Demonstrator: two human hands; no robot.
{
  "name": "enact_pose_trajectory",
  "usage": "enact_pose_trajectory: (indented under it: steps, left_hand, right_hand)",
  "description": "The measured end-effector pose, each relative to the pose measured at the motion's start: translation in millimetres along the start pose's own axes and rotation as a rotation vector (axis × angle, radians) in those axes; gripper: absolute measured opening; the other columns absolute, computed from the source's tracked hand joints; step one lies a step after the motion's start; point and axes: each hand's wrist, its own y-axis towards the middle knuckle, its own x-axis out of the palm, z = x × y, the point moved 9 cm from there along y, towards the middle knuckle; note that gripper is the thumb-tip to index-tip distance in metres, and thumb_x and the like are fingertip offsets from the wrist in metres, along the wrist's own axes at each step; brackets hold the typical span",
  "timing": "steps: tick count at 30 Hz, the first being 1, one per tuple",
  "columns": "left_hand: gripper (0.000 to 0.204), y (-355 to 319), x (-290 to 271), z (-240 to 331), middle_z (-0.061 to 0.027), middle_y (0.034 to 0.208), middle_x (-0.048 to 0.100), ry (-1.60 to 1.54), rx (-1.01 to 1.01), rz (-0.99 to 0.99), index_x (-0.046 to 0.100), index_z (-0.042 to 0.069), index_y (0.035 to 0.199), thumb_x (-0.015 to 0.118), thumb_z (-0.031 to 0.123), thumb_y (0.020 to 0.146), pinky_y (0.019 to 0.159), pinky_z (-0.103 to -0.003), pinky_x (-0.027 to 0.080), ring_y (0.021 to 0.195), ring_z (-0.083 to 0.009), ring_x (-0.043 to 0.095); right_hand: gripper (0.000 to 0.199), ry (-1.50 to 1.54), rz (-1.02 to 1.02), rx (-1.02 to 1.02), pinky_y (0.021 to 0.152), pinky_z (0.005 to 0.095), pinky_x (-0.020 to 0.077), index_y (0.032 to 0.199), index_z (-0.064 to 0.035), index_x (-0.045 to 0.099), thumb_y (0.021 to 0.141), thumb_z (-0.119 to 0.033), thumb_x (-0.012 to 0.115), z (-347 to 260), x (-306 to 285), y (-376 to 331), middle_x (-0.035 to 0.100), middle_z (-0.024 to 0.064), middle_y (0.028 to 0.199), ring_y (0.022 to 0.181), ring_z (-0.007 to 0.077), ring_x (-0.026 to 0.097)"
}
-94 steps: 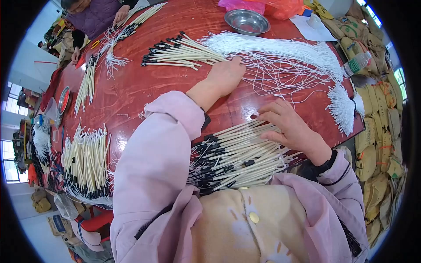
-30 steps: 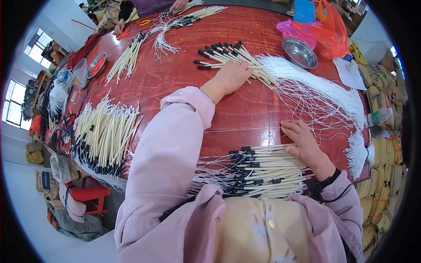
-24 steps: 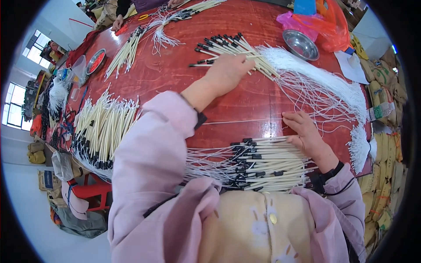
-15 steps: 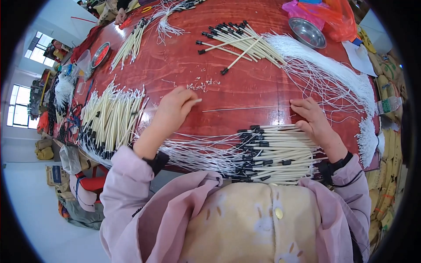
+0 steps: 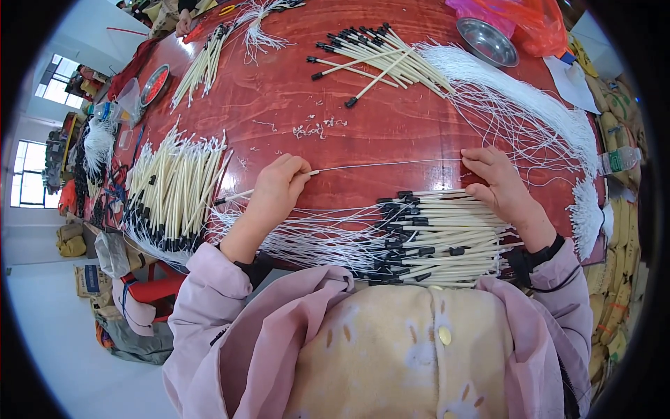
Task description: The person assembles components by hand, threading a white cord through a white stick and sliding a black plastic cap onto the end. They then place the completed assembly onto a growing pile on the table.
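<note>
The left hand (image 5: 283,180) grips a cream rod (image 5: 314,172); the right hand (image 5: 504,187) holds a white cord (image 5: 391,164). Black-capped rods (image 5: 453,239) lie on the worktop (image 5: 380,133).

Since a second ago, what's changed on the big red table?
The left hand came back from the far sticks, leftward and toward the person, and now holds one cream stick. The right hand is still at the white string's end. The near stick pile and steel bowl stayed put.
</note>
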Motion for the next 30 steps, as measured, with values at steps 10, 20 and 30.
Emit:
enact_pose_trajectory:
  steps: [10, 20, 30]
  left_hand:
    - [0.008, 8, 8, 2, -0.0151, 0.087, 0.062, 0.122, 0.022, 0.027, 0.063, 0.002, 0.093, 0.068, 0.004, 0.087, 0.071, -0.043, 0.049, 0.083, -0.0361, 0.062]
    - [0.011, 89, 131, 125, -0.0114, 0.091, 0.065, 0.178, 0.426, -0.159, 0.066, 0.008, 0.093, 0.062, 0.015, 0.087, 0.08, -0.046, 0.053, 0.096, -0.0312, 0.065]
    - [0.023, 60, 39, 88, -0.0122, 0.105, 0.061, 0.534, 0.06, 0.046, 0.063, 0.008, 0.097, 0.072, 0.026, 0.086, 0.075, -0.044, 0.055, 0.107, -0.0307, 0.061]
  right_hand:
    - [0.067, -0.054, -0.038, -0.007, 0.106, 0.0441, 0.0375, 0.124, 0.0067, 0.062, 0.092, -0.052, 0.061, -3, 1, 1, 0.057, 0.017, 0.136, 0.118, 0.0358, 0.052]
    - [0.076, -0.191, -0.067, -0.18, 0.109, 0.047, 0.0352, 0.13, 0.0072, 0.057, 0.091, -0.057, 0.059, -44, 32, 28, 0.051, 0.02, 0.144, 0.126, 0.0382, 0.047]
    - [0.052, -0.12, 0.152, -0.109, 0.104, 0.0437, 0.0388, 0.121, -0.0004, 0.061, 0.087, -0.039, 0.068, -19, 3, 34, 0.057, 0.0158, 0.13, 0.117, 0.0338, 0.052]
